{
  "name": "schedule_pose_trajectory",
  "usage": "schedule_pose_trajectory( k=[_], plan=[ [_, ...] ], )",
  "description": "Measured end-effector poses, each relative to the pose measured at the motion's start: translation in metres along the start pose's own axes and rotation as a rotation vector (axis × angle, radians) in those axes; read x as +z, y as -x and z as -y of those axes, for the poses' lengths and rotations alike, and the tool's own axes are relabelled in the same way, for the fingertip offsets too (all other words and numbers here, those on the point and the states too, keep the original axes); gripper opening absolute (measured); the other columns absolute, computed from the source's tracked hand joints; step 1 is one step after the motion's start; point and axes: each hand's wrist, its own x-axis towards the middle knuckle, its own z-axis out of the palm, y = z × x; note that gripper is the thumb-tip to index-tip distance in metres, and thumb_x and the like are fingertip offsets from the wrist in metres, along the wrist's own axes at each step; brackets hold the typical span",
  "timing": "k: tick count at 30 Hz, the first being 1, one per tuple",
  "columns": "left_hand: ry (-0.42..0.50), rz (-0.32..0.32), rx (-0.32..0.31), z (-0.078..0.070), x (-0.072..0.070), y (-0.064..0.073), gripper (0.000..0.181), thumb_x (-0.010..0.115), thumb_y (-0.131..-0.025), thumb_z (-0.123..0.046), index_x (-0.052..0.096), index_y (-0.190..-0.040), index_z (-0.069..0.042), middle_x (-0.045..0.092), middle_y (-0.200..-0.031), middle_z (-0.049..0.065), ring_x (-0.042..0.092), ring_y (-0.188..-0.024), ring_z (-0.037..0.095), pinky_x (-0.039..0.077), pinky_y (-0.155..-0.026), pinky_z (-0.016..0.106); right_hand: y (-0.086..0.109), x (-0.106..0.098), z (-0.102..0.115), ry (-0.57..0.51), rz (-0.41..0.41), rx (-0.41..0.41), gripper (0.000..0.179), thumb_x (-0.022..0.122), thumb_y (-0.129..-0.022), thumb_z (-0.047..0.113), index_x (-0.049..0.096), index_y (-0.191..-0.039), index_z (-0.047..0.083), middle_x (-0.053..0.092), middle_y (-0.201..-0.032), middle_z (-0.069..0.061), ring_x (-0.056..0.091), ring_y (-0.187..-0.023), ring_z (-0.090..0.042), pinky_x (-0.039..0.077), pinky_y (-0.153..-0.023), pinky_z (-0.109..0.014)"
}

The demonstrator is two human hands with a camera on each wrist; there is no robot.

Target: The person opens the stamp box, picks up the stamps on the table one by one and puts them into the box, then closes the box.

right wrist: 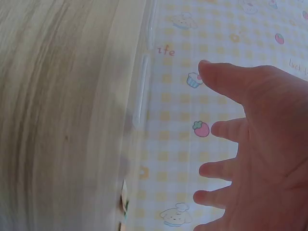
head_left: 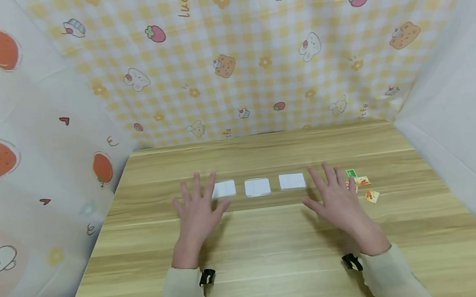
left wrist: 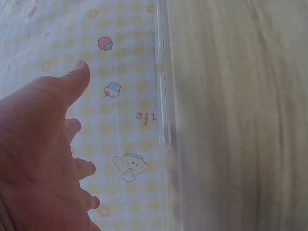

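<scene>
Three white rectangular pieces with clear edges lie in a row on the wooden table: a left one (head_left: pixel 225 188), a middle one (head_left: pixel 257 186) and a right one (head_left: pixel 292 181). My left hand (head_left: pixel 198 212) is spread palm down, its thumb side beside the left piece and its fingers overlapping that edge in the head view. My right hand (head_left: pixel 338 199), likewise with straight, parted fingers, hovers right of the right piece. Neither hand holds anything. Several small printed stickers or paper pieces (head_left: pixel 372 196) lie beyond the right hand's outer fingers, partly hidden by them.
The wooden table (head_left: pixel 271 273) reaches back to a yellow checked curtain (head_left: pixel 247 43). A white cloth with printed fruit (head_left: pixel 38 118) hangs at the left, and a plain white cloth (head_left: pixel 461 116) at the right. Small black clips (head_left: pixel 207 277) sit at both wrists.
</scene>
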Motion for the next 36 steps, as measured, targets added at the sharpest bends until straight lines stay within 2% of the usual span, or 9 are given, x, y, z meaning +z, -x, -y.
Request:
schedule_pose_trajectory(
  k=[5,10,14,18,23,32,36],
  plan=[
    [-0.035,0.041,0.029,-0.009,-0.003,-0.001,0.083,0.043,-0.095,-0.073,0.01,-0.162,-0.038,0.0,-0.168,0.013,-0.009,-0.148,0.05,0.002,-0.102,0.082,-0.001,-0.007,-0.001,0.021,-0.022,-0.042,0.088,0.073,-0.09,0.05,0.029,-0.16,0.019,0.022,-0.159,-0.027,0.022,-0.14,-0.057,0.018,-0.099,-0.083],
    [-0.041,0.091,0.086,-0.021,-0.001,-0.003,0.08,0.053,-0.096,-0.063,0.019,-0.162,-0.033,0.0,-0.168,0.014,-0.008,-0.149,0.05,0.003,-0.104,0.081,-0.01,-0.009,-0.007,0.056,-0.067,-0.136,0.079,0.075,-0.089,0.046,0.041,-0.154,0.018,0.032,-0.156,-0.026,0.03,-0.138,-0.056,0.024,-0.097,-0.082],
    [-0.041,0.14,0.132,-0.036,0.002,-0.012,0.08,0.057,-0.095,-0.062,0.023,-0.162,-0.033,0.003,-0.167,0.017,-0.01,-0.149,0.047,0.003,-0.104,0.08,-0.017,-0.008,-0.013,0.069,-0.062,-0.192,0.075,0.076,-0.088,0.044,0.045,-0.152,0.019,0.035,-0.155,-0.024,0.031,-0.137,-0.055,0.024,-0.098,-0.081],
    [-0.001,0.2,0.189,-0.053,0.009,-0.027,0.083,0.065,-0.092,-0.059,0.027,-0.16,-0.031,0.008,-0.166,0.019,-0.01,-0.149,0.046,0.001,-0.106,0.078,-0.023,-0.007,-0.022,0.109,-0.023,-0.231,0.074,0.076,-0.089,0.044,0.045,-0.152,0.02,0.033,-0.156,-0.024,0.03,-0.139,-0.054,0.021,-0.101,-0.08],
    [0.029,0.275,0.238,-0.071,0.023,-0.045,0.085,0.066,-0.091,-0.058,0.026,-0.161,-0.032,0.008,-0.167,0.019,-0.006,-0.15,0.046,-0.001,-0.108,0.076,-0.032,-0.005,-0.032,0.154,0.042,-0.26,0.073,0.075,-0.089,0.044,0.046,-0.152,0.019,0.032,-0.157,-0.023,0.028,-0.14,-0.052,0.021,-0.101,-0.08],
    [-0.029,0.334,0.281,-0.091,0.042,-0.067,0.087,0.066,-0.089,-0.063,0.028,-0.16,-0.03,0.013,-0.165,0.02,0.001,-0.149,0.05,0.005,-0.109,0.076,-0.051,0.008,-0.051,0.268,0.125,-0.345,0.072,0.067,-0.092,0.055,0.048,-0.151,0.02,0.035,-0.157,-0.019,0.028,-0.143,-0.047,0.019,-0.107,-0.075],
    [-0.064,0.341,0.3,-0.098,0.051,-0.077,0.087,0.065,-0.088,-0.066,0.031,-0.159,-0.028,0.016,-0.165,0.021,0.006,-0.149,0.05,0.009,-0.108,0.076,-0.056,0.013,-0.057,0.267,0.137,-0.344,0.07,0.063,-0.094,0.057,0.048,-0.151,0.019,0.035,-0.157,-0.018,0.029,-0.143,-0.045,0.018,-0.108,-0.074]
  ],
)
